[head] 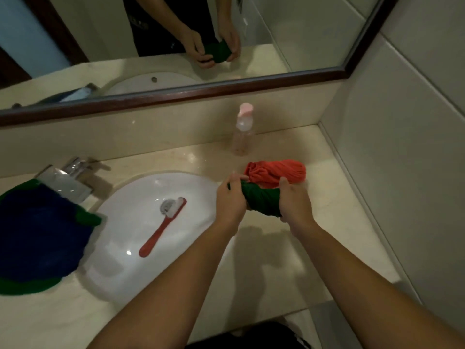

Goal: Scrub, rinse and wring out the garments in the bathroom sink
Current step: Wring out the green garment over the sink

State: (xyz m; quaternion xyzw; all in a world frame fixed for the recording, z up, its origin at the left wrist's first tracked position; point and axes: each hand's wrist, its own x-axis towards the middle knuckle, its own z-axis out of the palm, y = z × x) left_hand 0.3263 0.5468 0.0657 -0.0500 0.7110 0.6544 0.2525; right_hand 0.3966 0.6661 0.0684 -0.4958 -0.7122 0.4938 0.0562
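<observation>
A dark green garment [261, 199], twisted into a tight roll, is held between both hands just right of the white sink [191, 187], over the counter. My left hand [230, 201] grips its left end and my right hand [294, 202] grips its right end. A twisted red-orange garment [279, 172] lies on the counter right behind the green one. A red brush [163, 226] with white bristles lies in the sink basin by the drain. A blue and green pile of garments [37, 238] sits on the counter left of the sink.
A chrome tap [70, 178] stands at the sink's back left. A clear bottle [242, 133] with a pink cap stands against the backsplash. A dark-framed mirror [176, 91] spans the wall above. A tiled wall [402, 147] closes the counter on the right.
</observation>
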